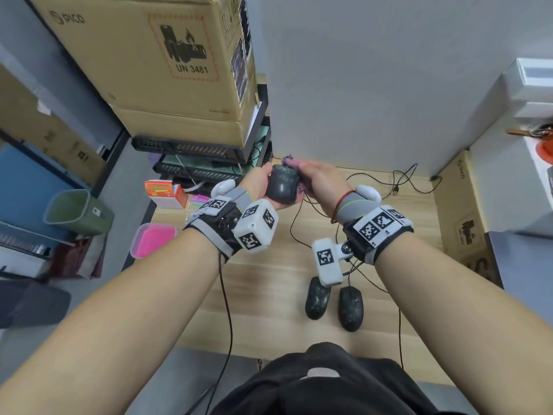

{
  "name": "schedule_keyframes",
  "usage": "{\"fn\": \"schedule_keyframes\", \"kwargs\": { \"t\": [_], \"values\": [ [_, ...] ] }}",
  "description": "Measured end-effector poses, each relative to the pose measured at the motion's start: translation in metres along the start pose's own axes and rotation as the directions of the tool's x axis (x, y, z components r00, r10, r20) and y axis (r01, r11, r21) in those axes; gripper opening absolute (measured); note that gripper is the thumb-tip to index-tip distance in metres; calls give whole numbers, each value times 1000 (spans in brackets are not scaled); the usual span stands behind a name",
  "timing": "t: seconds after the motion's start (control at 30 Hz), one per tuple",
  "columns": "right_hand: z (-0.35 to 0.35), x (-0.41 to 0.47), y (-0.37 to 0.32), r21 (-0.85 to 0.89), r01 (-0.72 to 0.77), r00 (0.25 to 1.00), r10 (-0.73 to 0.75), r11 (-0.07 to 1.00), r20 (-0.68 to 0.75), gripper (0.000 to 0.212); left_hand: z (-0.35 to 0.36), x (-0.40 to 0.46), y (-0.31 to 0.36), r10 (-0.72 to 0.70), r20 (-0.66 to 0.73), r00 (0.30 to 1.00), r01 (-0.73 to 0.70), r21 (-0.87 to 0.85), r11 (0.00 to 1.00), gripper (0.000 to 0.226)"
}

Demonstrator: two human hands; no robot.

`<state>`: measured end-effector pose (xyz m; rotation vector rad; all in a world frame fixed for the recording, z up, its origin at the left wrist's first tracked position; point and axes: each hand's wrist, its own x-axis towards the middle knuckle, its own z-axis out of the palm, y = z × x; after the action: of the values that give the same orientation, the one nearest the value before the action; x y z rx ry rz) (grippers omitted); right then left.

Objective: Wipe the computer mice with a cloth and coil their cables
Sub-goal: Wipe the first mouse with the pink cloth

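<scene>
Two mice [333, 302] wait on our near desk [269, 295]; our left hand [258, 182] grips a third mouse [282, 187], right hand [318, 178] pressing cloth [288, 160]; dangling cable [294, 223] could snag them.

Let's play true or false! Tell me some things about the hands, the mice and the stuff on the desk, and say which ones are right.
1. The left hand holds a black mouse. True.
2. Three mice lie on the desk. False: two mice lie there, side by side.
3. The right hand presses a cloth on the held mouse. True.
4. The pink box sits at the desk's right edge. False: it sits at the left edge.
5. The cables on the desk are neatly coiled. False: they lie loose.
</scene>
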<state>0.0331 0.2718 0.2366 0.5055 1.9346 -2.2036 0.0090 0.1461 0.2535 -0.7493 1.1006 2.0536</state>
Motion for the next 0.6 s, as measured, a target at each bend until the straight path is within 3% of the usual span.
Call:
{"fn": "schedule_keyframes", "kwargs": {
  "t": [0.13,0.37,0.47,0.53,0.6],
  "values": [
    [-1,-1,1,-153,109,992,-98,982,81,20,-6,0,1,-90,19,996,90,-7,996,47],
    [-2,-15,1,-326,295,955,-264,898,139,26,-4,3,6,-10,-54,998,14,75,997,43],
    [-3,-22,-1,-396,406,913,-343,824,222,21,-9,2,6,-28,-42,999,28,15,999,45],
    [-2,-23,-5,-423,419,907,-344,803,244,19,-11,2,5,-23,-49,999,26,55,998,40],
    [-3,-20,-8,-444,363,932,-324,819,164,17,-10,0,2,-11,-52,999,18,138,990,33]
  ]
}}
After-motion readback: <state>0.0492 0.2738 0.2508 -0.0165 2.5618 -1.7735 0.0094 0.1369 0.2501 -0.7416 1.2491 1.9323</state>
